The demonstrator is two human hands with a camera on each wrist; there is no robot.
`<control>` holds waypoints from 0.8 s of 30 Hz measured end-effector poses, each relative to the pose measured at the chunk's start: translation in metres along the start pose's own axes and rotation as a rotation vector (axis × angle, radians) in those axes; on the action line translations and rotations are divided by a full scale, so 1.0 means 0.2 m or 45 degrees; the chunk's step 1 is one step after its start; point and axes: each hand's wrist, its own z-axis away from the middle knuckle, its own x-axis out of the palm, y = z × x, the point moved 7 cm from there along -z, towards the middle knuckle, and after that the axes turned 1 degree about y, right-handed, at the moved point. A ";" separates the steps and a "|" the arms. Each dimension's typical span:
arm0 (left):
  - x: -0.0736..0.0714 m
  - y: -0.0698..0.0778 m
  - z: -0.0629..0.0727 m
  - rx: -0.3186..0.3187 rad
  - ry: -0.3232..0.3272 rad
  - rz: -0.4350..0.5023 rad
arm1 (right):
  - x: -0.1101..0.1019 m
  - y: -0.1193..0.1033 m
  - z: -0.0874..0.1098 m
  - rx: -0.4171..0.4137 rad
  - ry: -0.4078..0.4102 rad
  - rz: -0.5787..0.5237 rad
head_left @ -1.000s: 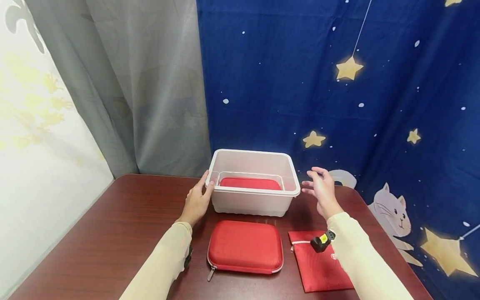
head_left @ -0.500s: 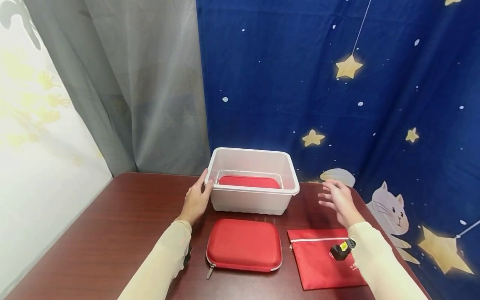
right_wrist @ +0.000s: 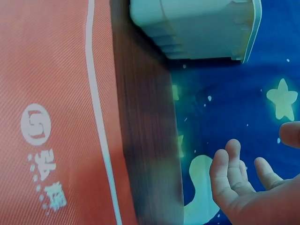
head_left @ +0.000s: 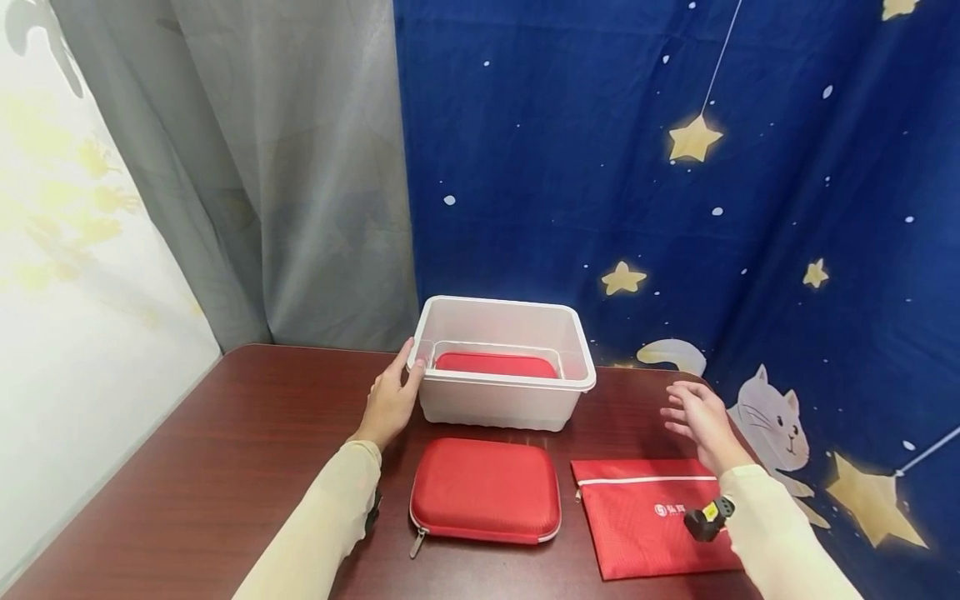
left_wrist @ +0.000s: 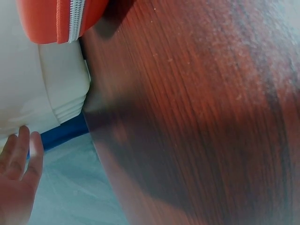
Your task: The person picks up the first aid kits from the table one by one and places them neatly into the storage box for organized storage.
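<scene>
A white plastic bin [head_left: 495,404] stands towards the back of the table, with a flat red item [head_left: 497,364] lying inside it. My left hand [head_left: 390,404] touches the bin's left end, its fingers straight along the wall and its thumb at the rim's front corner. The left wrist view shows those fingers [left_wrist: 33,161] against the white wall. In front of the bin lies a red hard zip case [head_left: 486,490], its zip pull at the near left corner. My right hand [head_left: 703,419] hovers with nothing in it, fingers loosely bent, beyond a flat red zip pouch [head_left: 637,533] with a white logo.
The dark wood table [head_left: 225,467] carries everything. Its back edge runs close to a grey curtain [head_left: 337,208] and a blue star-patterned curtain [head_left: 525,167]. A white wall [head_left: 90,333] borders the left side.
My right hand has moved away from the bin's right end, rightwards and nearer, uncovering more of the pouch and its logo. The left hand stays at the bin.
</scene>
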 end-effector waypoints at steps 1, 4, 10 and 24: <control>0.00 0.00 0.00 -0.003 -0.001 -0.001 | -0.01 0.01 0.00 0.002 0.000 0.006; 0.01 0.00 0.00 -0.001 -0.008 -0.006 | -0.04 0.03 0.00 0.006 -0.002 0.032; 0.01 0.00 -0.01 0.000 0.005 -0.007 | -0.10 0.09 0.01 0.046 -0.058 0.077; 0.01 0.00 0.00 0.007 0.020 0.000 | -0.20 0.20 0.02 0.099 -0.087 0.150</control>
